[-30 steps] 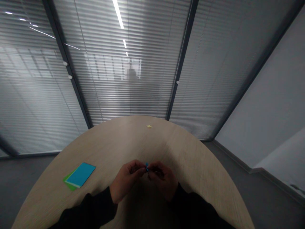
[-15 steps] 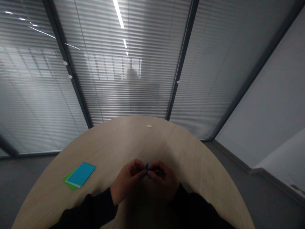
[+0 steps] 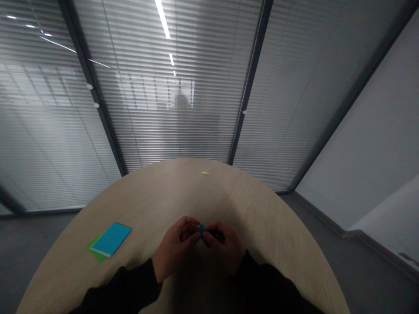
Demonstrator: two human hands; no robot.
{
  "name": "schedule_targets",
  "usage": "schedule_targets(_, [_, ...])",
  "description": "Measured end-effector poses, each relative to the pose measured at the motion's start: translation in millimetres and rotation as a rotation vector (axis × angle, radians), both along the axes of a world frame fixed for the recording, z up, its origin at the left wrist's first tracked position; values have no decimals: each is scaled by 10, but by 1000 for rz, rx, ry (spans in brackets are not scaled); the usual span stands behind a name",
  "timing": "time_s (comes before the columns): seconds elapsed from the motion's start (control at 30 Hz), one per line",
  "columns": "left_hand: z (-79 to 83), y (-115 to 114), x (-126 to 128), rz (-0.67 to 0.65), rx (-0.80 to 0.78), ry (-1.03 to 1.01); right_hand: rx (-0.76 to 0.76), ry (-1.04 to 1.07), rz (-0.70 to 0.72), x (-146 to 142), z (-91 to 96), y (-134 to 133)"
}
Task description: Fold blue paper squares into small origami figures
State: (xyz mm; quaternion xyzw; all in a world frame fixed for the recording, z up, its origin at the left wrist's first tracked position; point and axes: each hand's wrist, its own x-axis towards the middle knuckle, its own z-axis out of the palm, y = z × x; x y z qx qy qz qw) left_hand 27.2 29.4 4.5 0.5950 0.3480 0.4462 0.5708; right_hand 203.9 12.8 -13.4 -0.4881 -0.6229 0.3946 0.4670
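Between my fingertips is a small piece of folded blue paper [image 3: 201, 227], mostly covered by the fingers. My left hand [image 3: 176, 245] pinches it from the left, thumb and fingers closed. From the other side my right hand [image 3: 225, 245] also grips it in a pinch. Both hands are close together above the near middle of the table. Off to the left lie blue paper sheets [image 3: 113, 239] on top of green paper [image 3: 100, 256]. Toward the far edge sits a small yellow folded-paper figure [image 3: 205, 172] with pointed ends.
The round wooden table [image 3: 157, 192] has a curved far edge near glass partitions with closed blinds [image 3: 176, 131]. A white wall [image 3: 369, 165] stands to the right, with grey floor [image 3: 322, 226] between it and the table.
My fingers have shifted slightly around the blue paper, and a little more of it shows between the fingertips. The paper stack and yellow figure have stayed in place.
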Motion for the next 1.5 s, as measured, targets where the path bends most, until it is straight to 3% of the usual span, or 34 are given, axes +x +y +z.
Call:
schedule_targets(0.17, [11, -1, 16, 1, -16, 13, -32, 13, 4, -1, 13, 8])
schedule_targets(0.47, [75, -33, 18, 38, 14, 109, 71, -118, -36, -9, 54, -1])
schedule_targets(0.8, [76, -26, 16, 102, 90, 208, 18, 92, 1, -9, -12, 17])
schedule_targets(1.23, [76, -28, -22, 14, 2, 84, 47, 137, 32, -1, 80, 7])
schedule_targets(1.5, [48, -23, -20, -8, 38, 66, 30, 148, 3, -2, 65, 3])
